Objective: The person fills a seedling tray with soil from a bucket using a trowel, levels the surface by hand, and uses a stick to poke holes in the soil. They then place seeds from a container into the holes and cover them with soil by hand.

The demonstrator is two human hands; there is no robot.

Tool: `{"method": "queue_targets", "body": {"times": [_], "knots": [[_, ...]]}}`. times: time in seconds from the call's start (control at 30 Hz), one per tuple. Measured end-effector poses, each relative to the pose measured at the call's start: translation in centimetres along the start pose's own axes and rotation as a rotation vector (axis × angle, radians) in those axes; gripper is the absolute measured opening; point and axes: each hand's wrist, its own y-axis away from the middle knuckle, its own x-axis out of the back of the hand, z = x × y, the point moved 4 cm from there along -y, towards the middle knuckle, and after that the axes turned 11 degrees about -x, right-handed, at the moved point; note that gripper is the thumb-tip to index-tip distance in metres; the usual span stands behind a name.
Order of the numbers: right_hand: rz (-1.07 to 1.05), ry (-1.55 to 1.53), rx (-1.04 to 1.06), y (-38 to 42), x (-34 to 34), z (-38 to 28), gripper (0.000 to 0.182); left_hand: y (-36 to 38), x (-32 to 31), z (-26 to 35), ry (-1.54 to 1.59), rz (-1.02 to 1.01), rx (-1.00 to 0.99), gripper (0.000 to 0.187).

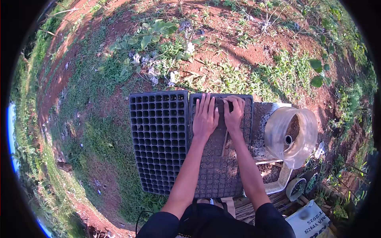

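Note:
Two black seedling trays stand side by side. The left tray [160, 139] has empty cells, while the right tray [216, 170] is filled with dark soil. My left hand [204, 118] lies flat on the soil near the far end of the right tray, fingers stretched forward and holding nothing. Just to its right, my right hand [234, 113] rests at the same end with its fingers bent down onto the soil; whether anything is between the fingertips is hidden. A thin stick [225, 142] lies on the soil between my forearms.
Right of the trays stand a translucent plastic cylinder [276, 133] and a white frame [282, 180]. A round pot [296, 189] and a printed white sack [309, 222] are at the lower right. Grass, weeds and red soil [238, 51] surround them.

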Motion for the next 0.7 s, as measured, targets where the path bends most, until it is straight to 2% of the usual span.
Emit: {"method": "queue_targets", "body": {"times": [0.5, 0.7], "knots": [[-0.014, 0.146, 0.086, 0.25, -0.25, -0.59, 0.018, 0.01, -0.04, 0.06, 0.037, -0.003, 0.023, 0.051], [0.004, 0.085, 0.121, 0.47, 0.10, -0.58, 0.024, 0.05, -0.10, 0.05, 0.035, 0.015, 0.010, 0.051]]}}
